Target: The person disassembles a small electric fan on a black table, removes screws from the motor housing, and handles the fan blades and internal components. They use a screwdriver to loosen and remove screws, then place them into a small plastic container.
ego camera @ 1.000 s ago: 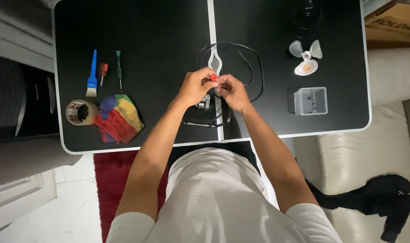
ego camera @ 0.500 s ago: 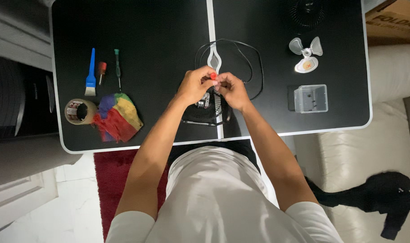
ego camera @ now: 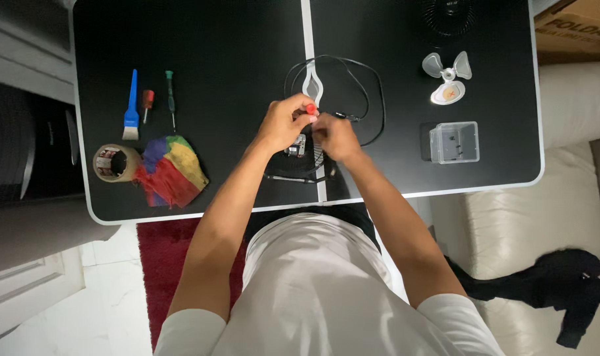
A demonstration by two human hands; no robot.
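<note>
Both hands meet at centre of the black surface point(ego camera: 234, 39). Left hand point(ego camera: 283, 124) closed in a pinch on a small red-handled tool point(ego camera: 310, 108); right hand point(ego camera: 335, 136) curled shut beside it, fingertips touching the same tool. Beneath the hands: a small wired fan-motor assembly point(ego camera: 298, 146), partly hidden. Black cable loop point(ego camera: 369, 86) at 1 o'clock from the hands. Translucent fan blade point(ego camera: 448, 78) and clear plastic box point(ego camera: 453, 142) at 3 o'clock. Blue brush point(ego camera: 131, 109), green screwdriver point(ego camera: 171, 95), tape roll point(ego camera: 115, 161), multicoloured cloth point(ego camera: 171, 171) at 9 o'clock.
</note>
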